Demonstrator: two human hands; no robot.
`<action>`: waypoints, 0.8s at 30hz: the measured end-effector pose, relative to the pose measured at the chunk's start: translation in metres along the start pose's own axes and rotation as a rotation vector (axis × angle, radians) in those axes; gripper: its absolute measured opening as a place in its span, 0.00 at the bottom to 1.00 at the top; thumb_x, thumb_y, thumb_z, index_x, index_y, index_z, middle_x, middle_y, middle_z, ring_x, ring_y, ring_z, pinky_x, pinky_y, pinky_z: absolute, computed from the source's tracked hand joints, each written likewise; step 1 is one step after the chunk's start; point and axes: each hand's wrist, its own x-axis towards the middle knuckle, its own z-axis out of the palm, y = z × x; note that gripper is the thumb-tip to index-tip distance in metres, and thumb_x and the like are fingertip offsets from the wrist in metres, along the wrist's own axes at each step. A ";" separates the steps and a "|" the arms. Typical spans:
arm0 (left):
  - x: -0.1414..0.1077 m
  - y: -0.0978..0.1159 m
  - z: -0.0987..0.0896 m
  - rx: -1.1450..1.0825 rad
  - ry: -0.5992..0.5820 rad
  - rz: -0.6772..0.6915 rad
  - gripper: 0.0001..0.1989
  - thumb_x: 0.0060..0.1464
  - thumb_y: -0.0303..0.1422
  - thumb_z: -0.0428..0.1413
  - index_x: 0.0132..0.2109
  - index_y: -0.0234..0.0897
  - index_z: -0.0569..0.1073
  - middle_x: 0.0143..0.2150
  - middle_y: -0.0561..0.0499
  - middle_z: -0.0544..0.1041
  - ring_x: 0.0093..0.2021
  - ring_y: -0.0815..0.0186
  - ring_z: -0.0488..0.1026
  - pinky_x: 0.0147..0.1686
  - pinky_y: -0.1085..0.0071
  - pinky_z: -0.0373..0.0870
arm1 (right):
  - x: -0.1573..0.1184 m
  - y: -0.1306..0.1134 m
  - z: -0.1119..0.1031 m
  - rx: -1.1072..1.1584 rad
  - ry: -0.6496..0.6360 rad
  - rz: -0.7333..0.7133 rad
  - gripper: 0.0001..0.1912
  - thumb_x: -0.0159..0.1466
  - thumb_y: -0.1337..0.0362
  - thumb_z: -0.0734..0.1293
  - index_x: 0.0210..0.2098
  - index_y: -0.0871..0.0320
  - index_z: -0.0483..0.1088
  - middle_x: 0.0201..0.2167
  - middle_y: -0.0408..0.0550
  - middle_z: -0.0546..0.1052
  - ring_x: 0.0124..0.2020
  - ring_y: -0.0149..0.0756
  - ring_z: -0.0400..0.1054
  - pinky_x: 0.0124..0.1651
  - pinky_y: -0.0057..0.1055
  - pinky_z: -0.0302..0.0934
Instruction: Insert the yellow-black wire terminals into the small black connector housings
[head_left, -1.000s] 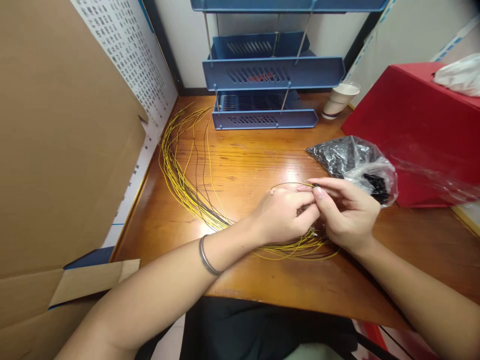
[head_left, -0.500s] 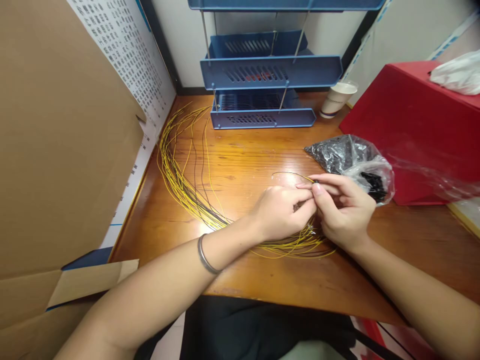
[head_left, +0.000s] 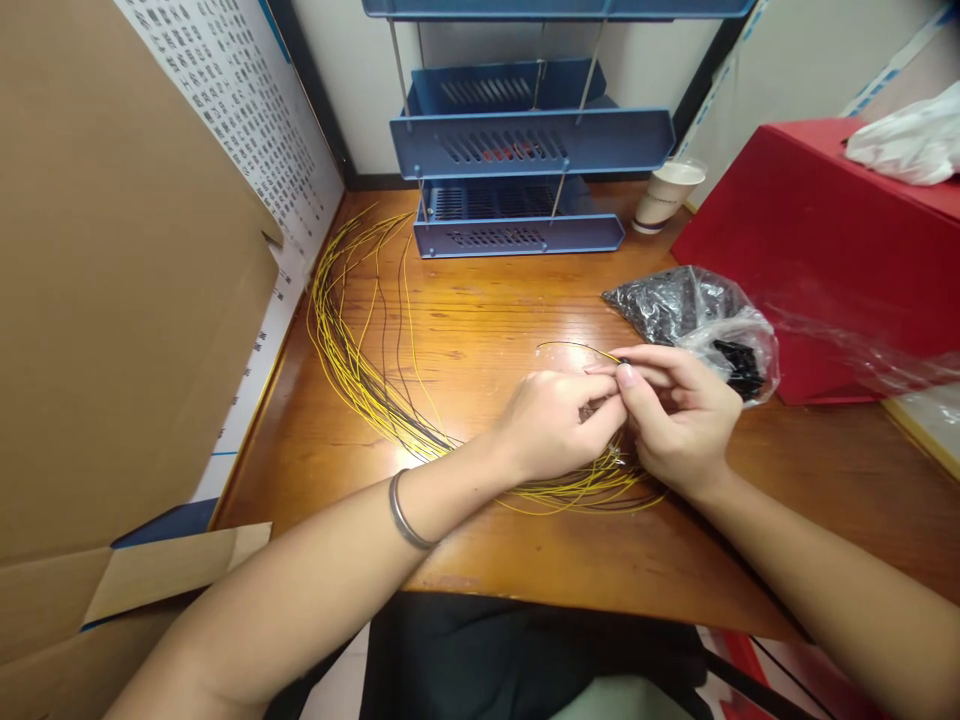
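Observation:
My left hand is closed in a pinch on a thin wire, its fingertips touching those of my right hand. Between the thumb and forefinger of my right hand is a small black connector, mostly covered by the fingers. A yellow-and-black wire curves out to the left from there. Beneath both hands and my left forearm lies a long bundle of yellow and black wires, with small shiny metal ends showing below the fingers. Behind my right hand sits a clear plastic bag of small black parts.
A blue tiered tray rack stands at the back, with a paper cup beside it. To the right is a red box with white plastic on top. A large cardboard box rises along the left side.
The whole view has shifted slightly, so things appear a little further left. Both hands keep their pinched pose together, with hardly any movement relative to the table.

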 end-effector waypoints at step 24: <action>-0.001 -0.001 -0.004 0.129 -0.036 0.107 0.15 0.65 0.31 0.51 0.32 0.34 0.77 0.31 0.49 0.80 0.29 0.68 0.72 0.34 0.71 0.68 | 0.005 0.004 -0.004 -0.009 -0.178 -0.003 0.07 0.65 0.67 0.70 0.41 0.53 0.80 0.34 0.45 0.85 0.31 0.34 0.80 0.34 0.27 0.76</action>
